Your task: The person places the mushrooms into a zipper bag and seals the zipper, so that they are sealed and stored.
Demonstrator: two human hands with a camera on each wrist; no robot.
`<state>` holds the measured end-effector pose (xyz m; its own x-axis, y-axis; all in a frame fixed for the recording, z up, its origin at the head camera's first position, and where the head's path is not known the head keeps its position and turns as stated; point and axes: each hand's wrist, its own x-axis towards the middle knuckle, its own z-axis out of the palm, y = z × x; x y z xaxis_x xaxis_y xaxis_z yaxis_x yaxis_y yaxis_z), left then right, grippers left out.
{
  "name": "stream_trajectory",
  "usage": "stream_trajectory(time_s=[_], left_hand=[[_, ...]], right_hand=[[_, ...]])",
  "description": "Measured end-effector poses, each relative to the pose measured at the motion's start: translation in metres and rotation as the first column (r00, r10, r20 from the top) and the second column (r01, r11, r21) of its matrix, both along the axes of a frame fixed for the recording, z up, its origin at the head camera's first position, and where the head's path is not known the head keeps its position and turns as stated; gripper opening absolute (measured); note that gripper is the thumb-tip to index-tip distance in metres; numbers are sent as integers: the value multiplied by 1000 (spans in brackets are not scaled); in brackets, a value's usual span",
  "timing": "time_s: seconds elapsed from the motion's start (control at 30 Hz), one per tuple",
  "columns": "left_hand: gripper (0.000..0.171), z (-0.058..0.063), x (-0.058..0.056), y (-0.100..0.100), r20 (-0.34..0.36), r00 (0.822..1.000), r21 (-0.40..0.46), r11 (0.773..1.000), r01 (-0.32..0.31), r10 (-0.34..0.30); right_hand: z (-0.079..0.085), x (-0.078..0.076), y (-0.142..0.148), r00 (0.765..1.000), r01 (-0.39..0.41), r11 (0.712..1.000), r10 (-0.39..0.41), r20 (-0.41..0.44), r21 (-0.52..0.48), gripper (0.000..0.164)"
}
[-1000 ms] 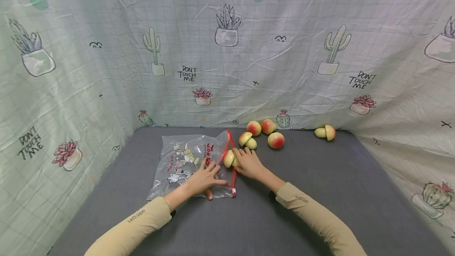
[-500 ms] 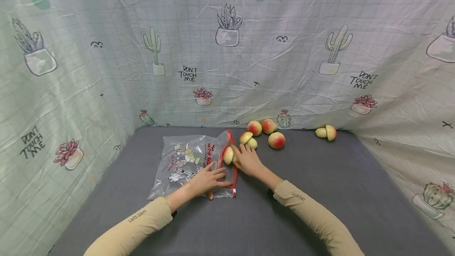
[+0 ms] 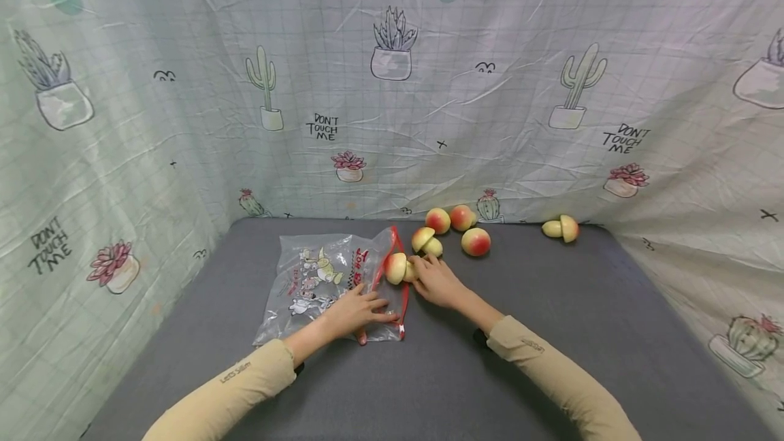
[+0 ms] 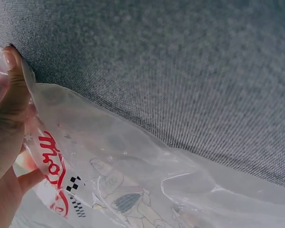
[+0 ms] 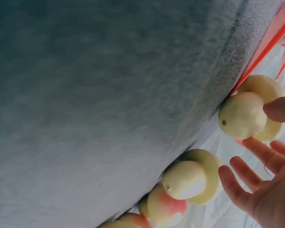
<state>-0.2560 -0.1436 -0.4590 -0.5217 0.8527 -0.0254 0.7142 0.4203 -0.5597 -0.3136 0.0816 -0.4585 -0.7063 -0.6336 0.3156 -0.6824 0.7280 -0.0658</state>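
A clear plastic zip bag (image 3: 324, 271) with cartoon prints and a red zip edge lies flat, its mouth facing right. My left hand (image 3: 355, 309) holds the bag near its mouth, fingers spread on top and thumb at the near edge; the left wrist view shows the thumb (image 4: 15, 88) against the plastic. At the bag's mouth, my right hand (image 3: 437, 282) pinches a yellow toy mushroom (image 3: 395, 268) by its stem, the red-tinged cap pointing left over the zip. In the right wrist view, thumb and index finger meet this mushroom (image 5: 242, 116) while the other fingers stay loosely extended.
Beyond the right hand lies another toy mushroom (image 3: 427, 241). Behind it are several round red-and-yellow pieces, one (image 3: 476, 241) nearest me and one (image 3: 463, 217) with a stem showing. A mushroom (image 3: 561, 228) lies at the far right of the grey table (image 3: 520, 359), before a printed curtain (image 3: 429, 101).
The mushroom shifted slightly left into the bag's mouth, then back right, and its cap has turned to show more red. The left hand stays on the bag with only slight finger shifts.
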Motion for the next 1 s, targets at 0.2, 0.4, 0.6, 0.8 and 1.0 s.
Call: stream_trajectory(time_s=[0.2, 0.4, 0.6, 0.8, 1.0], left_hand=[[78, -1, 1, -1, -73, 997, -21, 1000, 22, -23], [77, -2, 2, -1, -95, 994, -6, 999, 47, -47], [73, -2, 3, -1, -110, 992, -40, 998, 50, -54], [70, -2, 3, -2, -109, 992, -49, 997, 64, -69], [73, -2, 2, -1, -118, 990, -68, 995, 73, -80]], right_hand=[[-4, 3, 10, 997, -71, 994, 67, 47, 88, 46], [-6, 4, 12, 994, -103, 992, 100, 49, 79, 50], [-8, 5, 10, 995, -92, 990, 89, 34, 108, 51], [-8, 7, 3, 995, -99, 988, 98, 14, 119, 53], [-5, 6, -2, 995, -95, 986, 95, 8, 133, 54]])
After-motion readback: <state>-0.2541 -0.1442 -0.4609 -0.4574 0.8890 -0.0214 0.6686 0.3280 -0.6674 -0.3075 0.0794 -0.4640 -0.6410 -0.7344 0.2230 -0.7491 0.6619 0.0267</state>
